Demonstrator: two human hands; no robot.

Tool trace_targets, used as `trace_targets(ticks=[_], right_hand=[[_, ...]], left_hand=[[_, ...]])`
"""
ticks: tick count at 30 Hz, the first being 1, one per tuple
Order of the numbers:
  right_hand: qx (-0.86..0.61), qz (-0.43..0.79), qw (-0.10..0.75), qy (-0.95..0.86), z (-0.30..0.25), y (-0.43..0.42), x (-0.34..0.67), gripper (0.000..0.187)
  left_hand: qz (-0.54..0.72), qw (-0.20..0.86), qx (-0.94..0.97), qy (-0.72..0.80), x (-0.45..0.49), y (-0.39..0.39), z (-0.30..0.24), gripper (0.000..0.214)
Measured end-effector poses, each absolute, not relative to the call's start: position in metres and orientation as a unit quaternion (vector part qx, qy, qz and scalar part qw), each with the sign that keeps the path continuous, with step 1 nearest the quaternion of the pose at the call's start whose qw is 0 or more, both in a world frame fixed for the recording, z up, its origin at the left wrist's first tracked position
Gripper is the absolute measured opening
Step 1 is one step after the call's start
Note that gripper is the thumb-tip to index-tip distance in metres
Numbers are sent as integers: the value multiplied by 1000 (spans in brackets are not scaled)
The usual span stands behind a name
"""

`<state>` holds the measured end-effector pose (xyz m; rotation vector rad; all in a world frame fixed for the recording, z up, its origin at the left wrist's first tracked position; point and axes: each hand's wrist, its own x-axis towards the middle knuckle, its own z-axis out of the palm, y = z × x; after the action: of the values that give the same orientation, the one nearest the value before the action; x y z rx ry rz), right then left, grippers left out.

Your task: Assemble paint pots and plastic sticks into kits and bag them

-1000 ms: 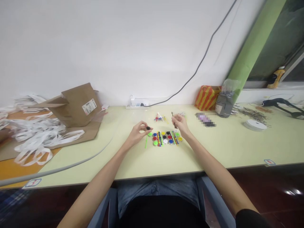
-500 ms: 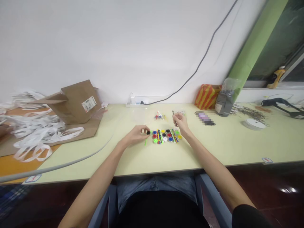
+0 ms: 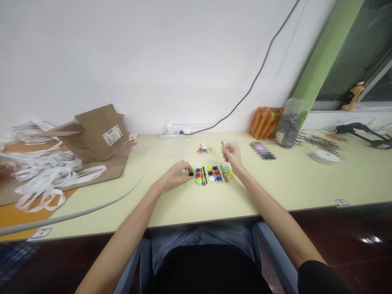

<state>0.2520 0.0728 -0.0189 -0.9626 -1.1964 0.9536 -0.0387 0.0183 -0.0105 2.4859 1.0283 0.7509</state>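
Left hand [image 3: 174, 175] nearly closed, fingertips [image 3: 185, 168] pinching a black disc [image 3: 191, 174]; right hand [image 3: 232, 159] pinches a thin dark stick [image 3: 222, 144]. Rows of coloured discs and sticks [image 3: 212, 174] lie on the table [image 3: 275, 183], at 3 o'clock from left hand, 7 o'clock from right.

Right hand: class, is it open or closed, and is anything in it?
Closed: the right hand pinches a thin dark stick, whose tip pokes out above the fingertips.

Colored discs [image 3: 212, 174] between left hand [image 3: 174, 175] and right hand [image 3: 232, 158]
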Motion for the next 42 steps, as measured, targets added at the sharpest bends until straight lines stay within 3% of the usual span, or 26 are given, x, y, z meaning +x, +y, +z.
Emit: trace_targets(ticks=[17, 29, 35, 42], right_hand=[[-392, 379, 595, -591, -13, 64, 248, 35], [-357, 442, 565, -598, -7, 56, 244, 41], [-307, 512, 472, -648, -1, 42, 232, 40], [-257, 526, 399, -705, -1, 29, 217, 35]], left_hand=[[260, 160, 884, 354, -33, 14, -6, 14], [279, 181, 876, 349, -31, 14, -5, 19], [344, 168, 840, 385, -22, 7, -1, 31], [324, 178, 860, 353, -7, -2, -2, 33]])
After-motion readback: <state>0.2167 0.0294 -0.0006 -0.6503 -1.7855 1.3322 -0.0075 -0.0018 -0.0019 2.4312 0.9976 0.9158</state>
